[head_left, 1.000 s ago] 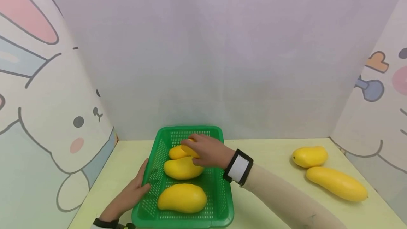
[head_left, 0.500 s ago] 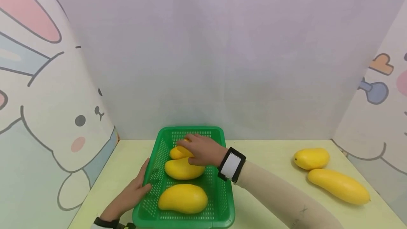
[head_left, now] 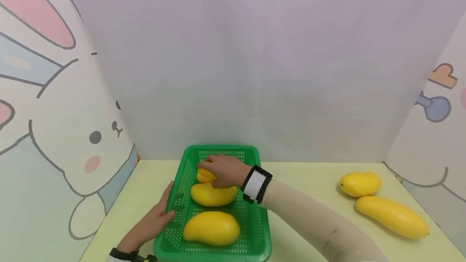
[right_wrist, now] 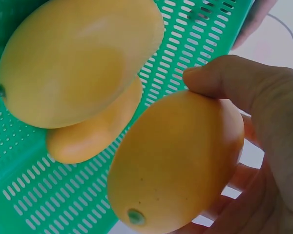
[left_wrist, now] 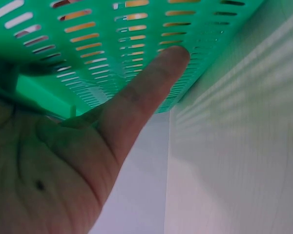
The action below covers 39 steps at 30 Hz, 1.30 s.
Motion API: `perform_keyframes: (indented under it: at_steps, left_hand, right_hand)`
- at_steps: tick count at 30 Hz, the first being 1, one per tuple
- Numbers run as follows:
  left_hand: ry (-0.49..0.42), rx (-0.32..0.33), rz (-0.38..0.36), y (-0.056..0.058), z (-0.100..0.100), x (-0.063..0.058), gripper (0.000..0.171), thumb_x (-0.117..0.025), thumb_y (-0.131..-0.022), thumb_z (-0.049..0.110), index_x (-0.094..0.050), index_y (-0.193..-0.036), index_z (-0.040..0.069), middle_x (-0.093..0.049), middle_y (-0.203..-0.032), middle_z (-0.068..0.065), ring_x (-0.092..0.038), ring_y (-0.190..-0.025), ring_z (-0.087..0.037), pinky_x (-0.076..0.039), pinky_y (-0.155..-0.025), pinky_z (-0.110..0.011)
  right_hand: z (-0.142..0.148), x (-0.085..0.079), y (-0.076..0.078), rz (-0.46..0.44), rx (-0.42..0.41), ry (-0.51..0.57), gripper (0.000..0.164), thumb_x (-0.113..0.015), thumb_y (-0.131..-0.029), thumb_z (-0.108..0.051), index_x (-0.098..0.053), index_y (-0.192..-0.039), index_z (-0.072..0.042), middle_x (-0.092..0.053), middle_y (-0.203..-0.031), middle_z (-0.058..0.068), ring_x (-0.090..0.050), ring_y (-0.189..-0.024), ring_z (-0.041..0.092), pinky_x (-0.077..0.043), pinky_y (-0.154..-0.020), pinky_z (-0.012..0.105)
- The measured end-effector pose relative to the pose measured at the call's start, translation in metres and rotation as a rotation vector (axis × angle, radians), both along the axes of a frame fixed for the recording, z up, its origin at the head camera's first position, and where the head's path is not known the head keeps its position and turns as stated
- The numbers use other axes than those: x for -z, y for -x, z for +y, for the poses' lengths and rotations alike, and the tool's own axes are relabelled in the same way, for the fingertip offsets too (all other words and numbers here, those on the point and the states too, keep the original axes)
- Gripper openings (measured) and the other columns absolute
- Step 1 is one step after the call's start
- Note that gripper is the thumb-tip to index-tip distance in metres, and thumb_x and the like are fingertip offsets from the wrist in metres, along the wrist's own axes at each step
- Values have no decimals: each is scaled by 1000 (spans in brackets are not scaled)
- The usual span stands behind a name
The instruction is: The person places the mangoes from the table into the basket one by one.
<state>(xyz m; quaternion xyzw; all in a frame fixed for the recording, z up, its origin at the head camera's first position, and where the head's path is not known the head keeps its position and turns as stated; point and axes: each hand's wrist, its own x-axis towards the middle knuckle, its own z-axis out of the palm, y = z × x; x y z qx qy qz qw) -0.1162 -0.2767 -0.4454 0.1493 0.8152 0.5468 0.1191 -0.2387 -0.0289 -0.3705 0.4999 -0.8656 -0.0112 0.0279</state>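
In the right wrist view, my right hand [right_wrist: 278,117] grips a yellow-orange mango [right_wrist: 176,161] with a green stem end, thumb on one side and fingers on the other. In the head view that hand is inside the green plastic basket [head_left: 267,229], toward its back, and largely covers the fruit. Another small mango [right_wrist: 90,139] lies near it, partly hidden by a big mango [right_wrist: 78,58]. A further large mango [head_left: 211,228] lies at the basket's front. My left hand [head_left: 154,217] holds the basket's left side, thumb over the rim, a finger [left_wrist: 146,92] along the outer wall.
On the right of the pale table [head_left: 302,221] lie a plump yellow fruit [head_left: 360,184] and a long yellow fruit [head_left: 393,216]. A pale curtain [head_left: 255,72] stands behind the table. Cartoon panels [head_left: 73,165] flank both sides.
My right hand has moved a little left and lower into the back of the basket with the mango. The left hand keeps its hold; the head view has shifted slightly.
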Motion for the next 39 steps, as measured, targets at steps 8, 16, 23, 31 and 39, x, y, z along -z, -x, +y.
perform_keyframes:
  at_steps: [8,16,23,31,39]
  left_hand:
    - [-57,5,-46,3,-4,4,83,-41,-93,4,20,-146,26,-4,-148,-32,-62,-86,-30,-53,-67,-39]
    - [-45,1,-33,1,-5,2,82,-40,-94,4,19,-146,27,-13,-145,-35,-63,-82,-30,-53,-66,-40]
    - [-59,27,-27,1,-4,1,81,-40,-95,7,20,-146,28,-14,-145,-35,-63,-84,-30,-53,-69,-39]
    - [-67,38,-4,2,-4,3,79,-41,-97,10,20,-146,28,-13,-146,-32,-62,-88,-32,-52,-73,-39]
    - [-90,46,-18,3,-4,3,81,-40,-96,7,19,-146,29,-8,-148,-30,-61,-90,-33,-52,-72,-41]
  right_hand:
    - [-14,7,6,46,-38,-32,59,-66,-85,-33,-42,-138,-25,-51,-121,1,-52,-97,15,-46,-71,25]
    - [-26,10,8,43,-31,-60,56,-64,-86,-33,-43,-137,-28,-52,-118,-2,-51,-95,13,-45,-65,24]
    - [-33,22,14,71,-25,-122,57,-64,-86,-32,-41,-138,-29,-51,-122,-1,-51,-94,16,-44,-60,24]
    - [-36,27,17,102,-26,-126,58,-64,-86,-33,-40,-139,-30,-50,-125,-1,-52,-99,17,-47,-66,26]
    - [-40,28,18,116,-48,-134,55,-64,-86,-34,-43,-138,-32,-50,-123,-2,-50,-99,15,-46,-70,25]
